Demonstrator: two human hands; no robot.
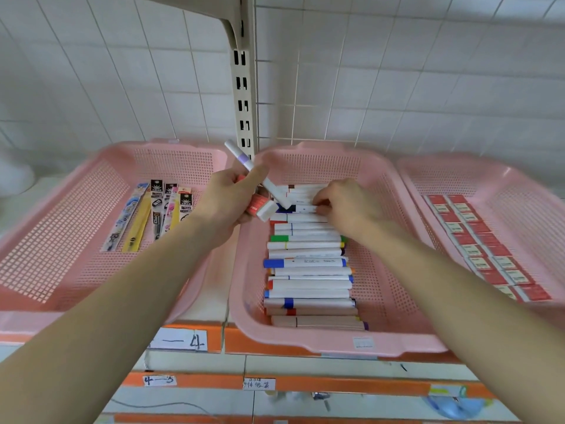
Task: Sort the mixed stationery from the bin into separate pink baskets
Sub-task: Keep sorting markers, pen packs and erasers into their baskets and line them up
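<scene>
Marker [301,208] pinched by right hand [345,206] should settle parallel under its fingers [320,201]; left hand [227,197] grips purple pen [244,162] and eraser [263,208].

Straight ahead of you a white tiled wall [107,71] fills the background. A beige metal upright with paired dark slots [243,96] runs down its middle, and a beige bracket arm [226,13] branches off its top towards the left. Below you, an orange strip [260,347] lines the shelf's front edge and carries a white paper label with a handwritten dash and 4 [180,339]. A second orange strip [351,385] on the shelf beneath holds two smaller handwritten labels [159,380]. Lower right you see a blurred blue object [455,405].
</scene>
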